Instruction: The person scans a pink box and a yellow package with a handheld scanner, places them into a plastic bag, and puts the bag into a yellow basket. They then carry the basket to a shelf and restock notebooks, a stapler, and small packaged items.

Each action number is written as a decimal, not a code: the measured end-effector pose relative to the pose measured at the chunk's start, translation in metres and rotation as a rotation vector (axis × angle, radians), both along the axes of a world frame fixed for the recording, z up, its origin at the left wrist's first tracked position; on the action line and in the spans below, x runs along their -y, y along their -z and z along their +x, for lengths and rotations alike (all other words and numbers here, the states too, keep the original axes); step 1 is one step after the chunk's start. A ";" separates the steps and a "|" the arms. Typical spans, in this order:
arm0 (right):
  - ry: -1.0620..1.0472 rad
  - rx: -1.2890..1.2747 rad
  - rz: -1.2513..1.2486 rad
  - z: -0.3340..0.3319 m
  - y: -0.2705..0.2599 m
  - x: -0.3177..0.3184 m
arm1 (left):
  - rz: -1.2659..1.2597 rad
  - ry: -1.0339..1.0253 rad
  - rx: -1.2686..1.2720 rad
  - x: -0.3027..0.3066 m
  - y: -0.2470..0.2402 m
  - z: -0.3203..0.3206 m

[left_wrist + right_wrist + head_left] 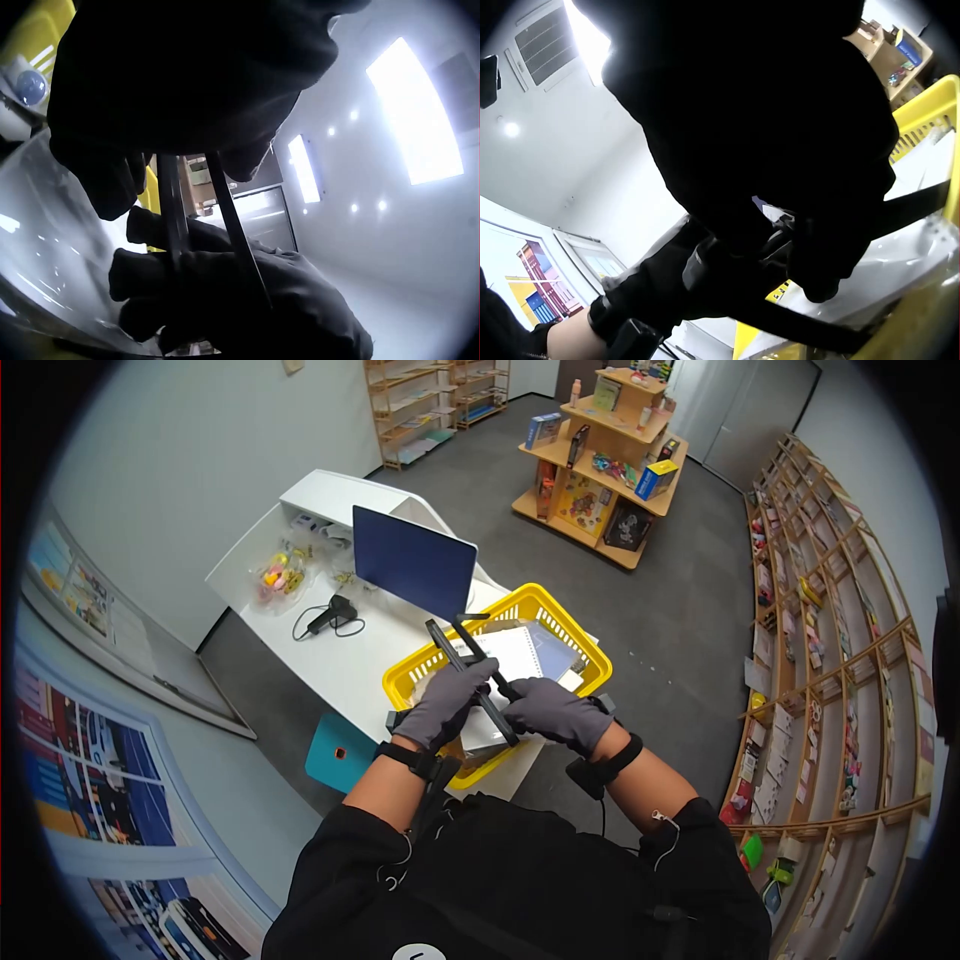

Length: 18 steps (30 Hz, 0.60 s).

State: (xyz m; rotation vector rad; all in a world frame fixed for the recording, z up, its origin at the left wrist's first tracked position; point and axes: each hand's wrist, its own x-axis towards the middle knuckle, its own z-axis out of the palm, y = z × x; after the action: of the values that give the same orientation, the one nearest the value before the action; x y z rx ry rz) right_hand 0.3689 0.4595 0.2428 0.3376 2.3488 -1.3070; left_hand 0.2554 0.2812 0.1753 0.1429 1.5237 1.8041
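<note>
A yellow shopping basket [595, 660] stands at the right end of the white counter, holding a spiral-bound white notebook [512, 656], a blue-grey flat item [551, 650] and clear-wrapped things. Over it, two black handles [449, 643] cross the middle at a slant. My gloved left hand [440, 708] grips the handles from the left. Facing it, my gloved right hand [560, 712] has its fingers curled round a handle. In the left wrist view both dark bars [234, 232] run between the hands. Dark gloves hide most of the grip in the right wrist view.
Behind the basket stands a monitor [415, 560] on the white counter [350, 660]. A black handheld scanner [332, 615] with its cable and a bag of colourful items [280, 577] lie leftward. A teal chair [345, 752] is below; wooden shelves [800, 660] line the right wall.
</note>
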 end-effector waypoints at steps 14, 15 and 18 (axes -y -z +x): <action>0.843 -0.325 -0.124 0.201 0.084 -0.100 | 0.381 0.179 0.360 -0.071 0.056 0.010; 0.931 -0.264 -0.174 0.237 0.103 -0.114 | 0.354 0.202 0.203 -0.074 0.095 0.005; 0.977 0.243 0.100 0.360 0.184 -0.155 | 0.271 0.194 0.040 -0.058 0.060 0.019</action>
State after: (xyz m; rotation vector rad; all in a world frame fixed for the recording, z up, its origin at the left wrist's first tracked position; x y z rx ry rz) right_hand 0.7288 0.6145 0.0584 1.7191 2.0622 -1.3861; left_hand 0.2747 0.3387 0.1148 0.3709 1.1890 1.8362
